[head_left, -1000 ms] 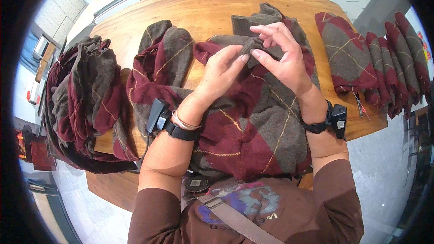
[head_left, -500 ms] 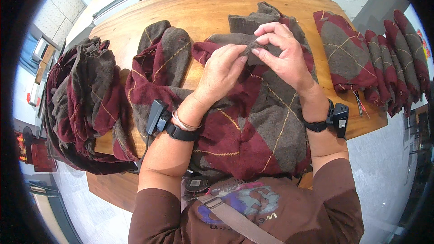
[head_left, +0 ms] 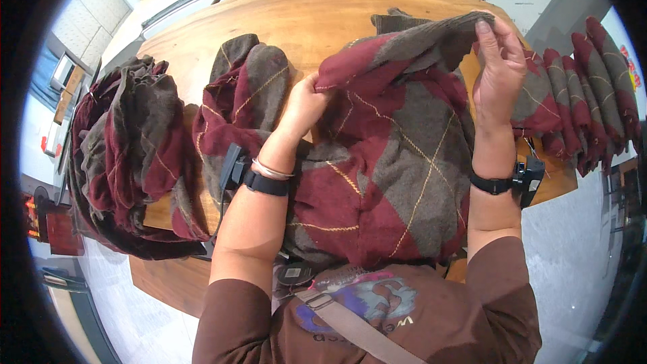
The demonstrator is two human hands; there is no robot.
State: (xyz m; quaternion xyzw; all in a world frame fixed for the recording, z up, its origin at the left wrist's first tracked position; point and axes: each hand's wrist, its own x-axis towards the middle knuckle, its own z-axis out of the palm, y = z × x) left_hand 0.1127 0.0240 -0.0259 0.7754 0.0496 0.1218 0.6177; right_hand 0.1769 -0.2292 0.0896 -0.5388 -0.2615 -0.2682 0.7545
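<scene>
A knit sweater point(head_left: 384, 189) in maroon and dark grey diamonds with yellow lines lies across the table in front of me. Its right-hand sleeve point(head_left: 397, 54) is lifted and pulled taut between my hands. My left hand point(head_left: 306, 108) is closed on the sleeve's maroon part, fingers partly hidden by the cloth. At the far right, my right hand point(head_left: 500, 77) pinches the grey ribbed cuff between thumb and fingers. The other sleeve point(head_left: 246, 84) lies folded to the left, and a grey ribbed edge point(head_left: 391, 23) shows behind the raised one.
A heap of similar knitwear point(head_left: 128, 148) hangs over the wooden table's point(head_left: 303, 10) left side. Several folded knit pieces point(head_left: 586, 98) stand in a row at the right edge. A small metal tool point(head_left: 537, 147) lies beside them, partly hidden by my wrist device.
My hands have moved apart from close together at the cuff. The right went right with the cuff, the left slid left along the sleeve, which is now stretched out.
</scene>
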